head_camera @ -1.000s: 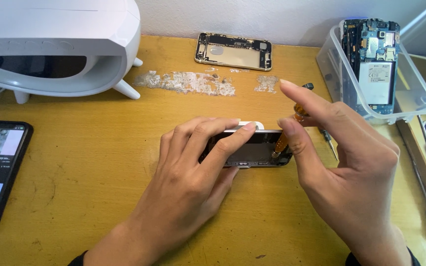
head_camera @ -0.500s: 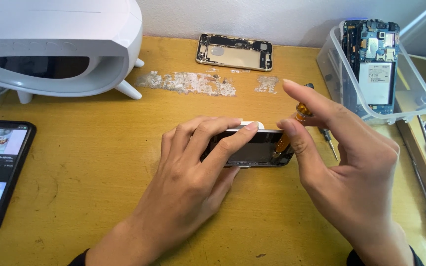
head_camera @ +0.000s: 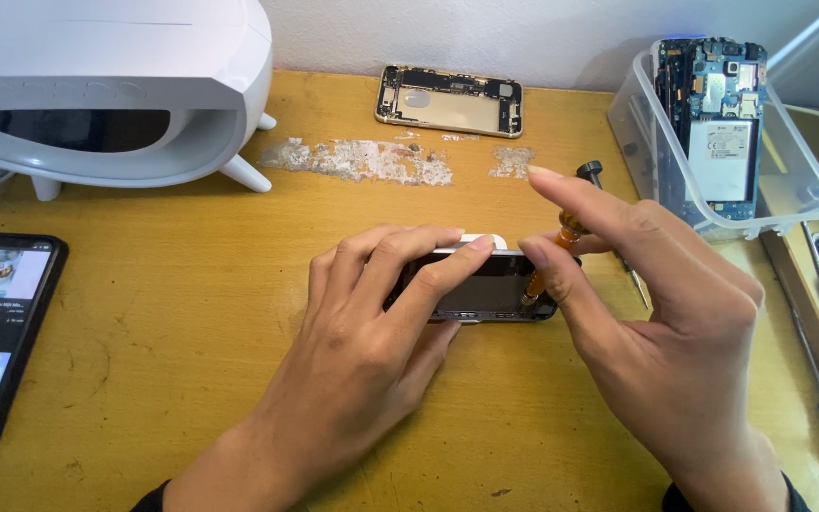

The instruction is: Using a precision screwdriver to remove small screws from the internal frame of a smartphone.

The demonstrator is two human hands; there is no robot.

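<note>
A scuffed wooden desk point(head_camera: 191, 379) against a white wall is seen. At its centre, the opened phone point(head_camera: 485, 289) is pinned by the left hand point(head_camera: 372, 332); an orange screwdriver point(head_camera: 547, 261) is pinched by the right hand point(head_camera: 656, 322). Nothing has visibly shifted.

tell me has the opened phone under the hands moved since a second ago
No. The opened phone lies at the same spot on the wooden table, equally far below the gold phone housing.

Opened dark phone point(head_camera: 485, 284) flat; orange screwdriver point(head_camera: 550, 256) upright.

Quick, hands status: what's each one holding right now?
Left hand: closed on the phone, pinning it to the table.
Right hand: pinching a screwdriver, tip at the phone.
</note>
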